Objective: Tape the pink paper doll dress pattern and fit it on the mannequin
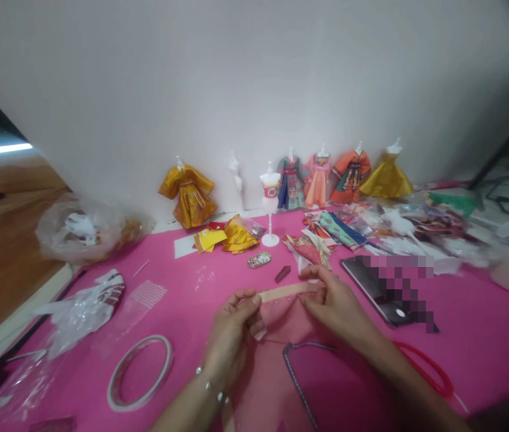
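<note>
A piece of sheer pink fabric (pixel 283 321) with a cream strip (pixel 286 292) along its top edge is stretched between my two hands above the pink tabletop. My left hand (pixel 234 327) pinches the strip's left end between thumb and fingers. At the right end, my right hand (pixel 337 306) grips the strip and fabric, its index finger raised and bent. Below the fabric lies a dark beaded trim (pixel 297 381). A small patterned oval case (pixel 259 260) and a dark red scrap (pixel 283 274) rest just beyond my hands.
Doll forms in small robes, such as a gold robe (pixel 189 195), line the wall; one white form (pixel 270 207) wears a pink band. A tape roll (pixel 114 393) and plastic packaging (pixel 87 306) lie left. On the right are a phone (pixel 371 288), red cord (pixel 431 372) and bagged fabrics (pixel 438 225).
</note>
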A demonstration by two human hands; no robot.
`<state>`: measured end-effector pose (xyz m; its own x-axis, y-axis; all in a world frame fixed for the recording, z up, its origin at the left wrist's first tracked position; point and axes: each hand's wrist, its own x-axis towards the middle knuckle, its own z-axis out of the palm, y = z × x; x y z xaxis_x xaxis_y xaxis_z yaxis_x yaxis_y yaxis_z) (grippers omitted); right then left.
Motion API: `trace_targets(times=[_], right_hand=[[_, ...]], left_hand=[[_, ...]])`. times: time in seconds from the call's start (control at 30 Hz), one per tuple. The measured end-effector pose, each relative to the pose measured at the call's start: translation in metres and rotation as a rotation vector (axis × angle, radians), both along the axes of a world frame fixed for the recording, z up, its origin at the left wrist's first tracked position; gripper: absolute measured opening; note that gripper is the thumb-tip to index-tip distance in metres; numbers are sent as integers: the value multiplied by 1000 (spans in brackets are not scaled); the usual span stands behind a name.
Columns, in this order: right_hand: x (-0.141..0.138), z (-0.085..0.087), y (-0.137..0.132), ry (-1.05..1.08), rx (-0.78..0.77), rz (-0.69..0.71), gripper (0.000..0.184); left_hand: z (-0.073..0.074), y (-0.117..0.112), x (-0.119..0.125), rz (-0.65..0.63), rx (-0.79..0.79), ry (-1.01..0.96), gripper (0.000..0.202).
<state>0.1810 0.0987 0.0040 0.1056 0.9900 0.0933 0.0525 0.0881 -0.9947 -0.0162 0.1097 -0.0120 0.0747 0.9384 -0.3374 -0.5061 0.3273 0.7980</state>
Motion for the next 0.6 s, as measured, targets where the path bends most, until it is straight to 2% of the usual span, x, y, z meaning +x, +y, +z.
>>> trace_targets(times=[0.07, 0.13, 0.23, 0.3, 0.6], right_hand=[[-12, -3, -3, 13, 17, -7, 25], [-27, -8, -10, 49, 15, 51, 15], [-50, -17, -18, 127, -20, 197, 35], [-60, -23, -19, 164, -55, 247, 42], [-70, -47, -20, 213, -155, 233, 36]], left_hand=[[-6, 3, -1, 28, -15, -34, 31], [-11, 3, -2, 40, -19, -62, 30], [-15, 0, -2, 27, -27, -97, 30], [-17, -5, -2, 19, -34, -114, 32], [-18, -14, -2, 9, -55, -156, 32]])
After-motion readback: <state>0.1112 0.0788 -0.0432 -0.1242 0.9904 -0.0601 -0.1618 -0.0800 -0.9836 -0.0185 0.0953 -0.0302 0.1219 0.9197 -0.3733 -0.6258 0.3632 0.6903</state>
